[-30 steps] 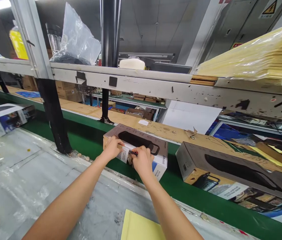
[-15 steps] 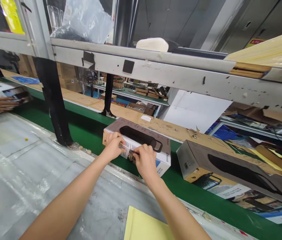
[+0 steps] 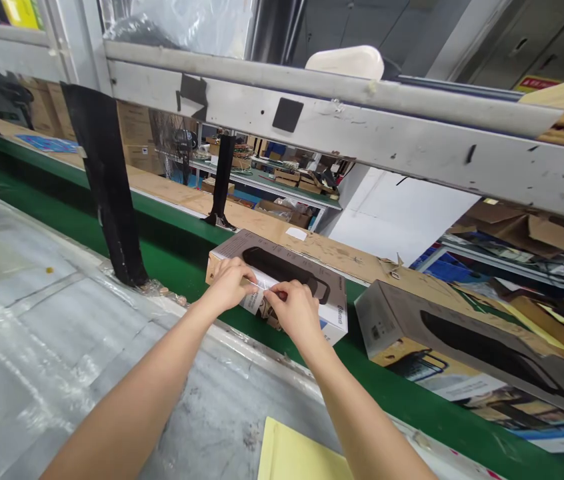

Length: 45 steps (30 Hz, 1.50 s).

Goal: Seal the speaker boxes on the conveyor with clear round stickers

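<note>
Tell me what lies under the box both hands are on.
The box rests on the green belt. The left hand and right hand cover its near edge; its contents stay hidden.

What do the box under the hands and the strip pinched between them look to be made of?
Box: printed cardboard, matte, apparently; raw brown board shows at its end. Strip between left hand and right hand: likely clear glossy tape; it glints, see-through.

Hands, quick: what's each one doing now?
Left hand: fingers pressed on the boxed speaker.
Right hand: fingers pinched at the same box's front edge; contents unclear.
</note>
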Available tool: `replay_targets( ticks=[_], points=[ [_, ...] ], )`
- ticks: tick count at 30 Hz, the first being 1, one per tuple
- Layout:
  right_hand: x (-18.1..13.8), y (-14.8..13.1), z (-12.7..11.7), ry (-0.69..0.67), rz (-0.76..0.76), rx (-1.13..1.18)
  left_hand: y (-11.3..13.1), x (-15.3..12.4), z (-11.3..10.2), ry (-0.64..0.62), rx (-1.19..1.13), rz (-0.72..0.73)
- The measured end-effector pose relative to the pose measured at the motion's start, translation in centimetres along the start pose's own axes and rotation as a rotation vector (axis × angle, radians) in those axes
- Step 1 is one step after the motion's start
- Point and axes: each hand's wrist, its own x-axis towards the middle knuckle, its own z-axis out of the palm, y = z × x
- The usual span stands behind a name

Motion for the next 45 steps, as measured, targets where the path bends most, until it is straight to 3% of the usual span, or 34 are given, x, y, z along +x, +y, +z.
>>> replay_targets(
  ticks=[10, 18, 24, 30, 32, 35, 38, 41, 45],
  points=[
    [0.0, 0.2, 0.1, -0.01, -0.096, -0.085, -0.7, 0.1, 0.1, 0.063, 0.005, -0.003],
    [0.0, -1.5, 1.3, 0.063, -0.136, -0.242, -1.6, 0.3, 0.6, 0.132, 0.031, 0.027],
    [-0.7, 0.8, 1.2, 0.127, -0.141, -0.256, -2.8, 0.2, 2.2, 0.322, 0.039, 0.138],
    [0.1, 2.3, 1.0, 0.153, -0.167, -0.307, -3.3, -0.2, 3.8, 0.349, 0.019, 0.219],
    [0.6, 2.0, 1.0, 0.183, -0.249, -0.303, -3.3, -0.3, 4.0, 0.352, 0.016, 0.223],
    [0.5, 1.8, 1.7, 0.222, -0.574, -0.348, -3.1, -0.4, 3.8, 0.346, 0.017, 0.205],
    [0.1, 1.9, 2.4, 0.131, -0.771, -0.375, -3.0, -0.3, 3.5, 0.315, 0.03, 0.192],
    [0.9, 2.3, 1.4, 0.03, -0.59, -0.34, -3.3, -0.3, 3.4, 0.296, 0.036, 0.189],
    [2.4, 5.2, -2.6, -0.073, -0.233, -0.338, -3.6, -0.2, 3.1, 0.291, 0.035, 0.199]
  ],
)
